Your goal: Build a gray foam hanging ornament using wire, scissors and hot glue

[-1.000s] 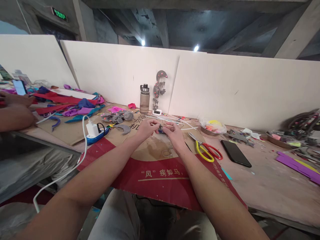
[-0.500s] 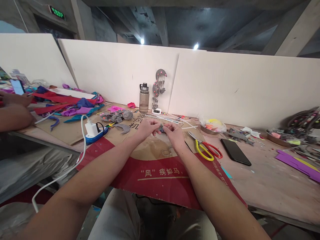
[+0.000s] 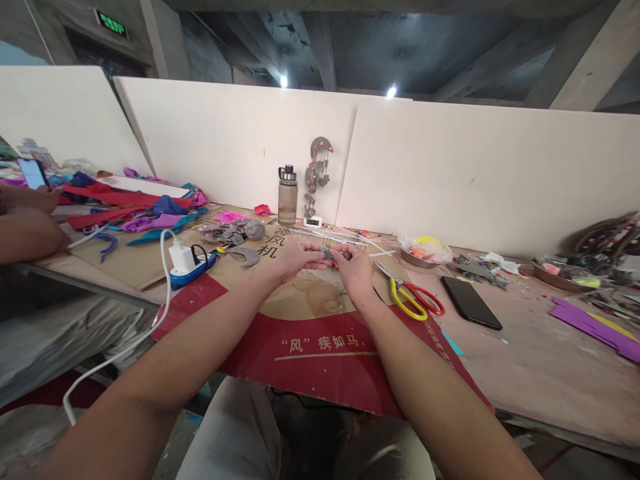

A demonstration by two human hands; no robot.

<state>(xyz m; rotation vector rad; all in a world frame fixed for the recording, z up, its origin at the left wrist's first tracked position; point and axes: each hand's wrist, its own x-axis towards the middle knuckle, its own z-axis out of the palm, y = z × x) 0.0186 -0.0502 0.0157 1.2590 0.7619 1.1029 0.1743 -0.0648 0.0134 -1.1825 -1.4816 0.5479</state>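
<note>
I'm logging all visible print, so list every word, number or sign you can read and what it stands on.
“风” 疾如马, – on the red part of the cardboard.
风机 – on its brown part, below an unclear character.
Too small or blurred: print along the cardboard's right edge, the green sign, the small white device's display, the lit phone.

Scissors (image 3: 399, 282), coloured scraps (image 3: 125, 198) and a stained workbench (image 3: 540, 367) show a craft workshop.
</note>
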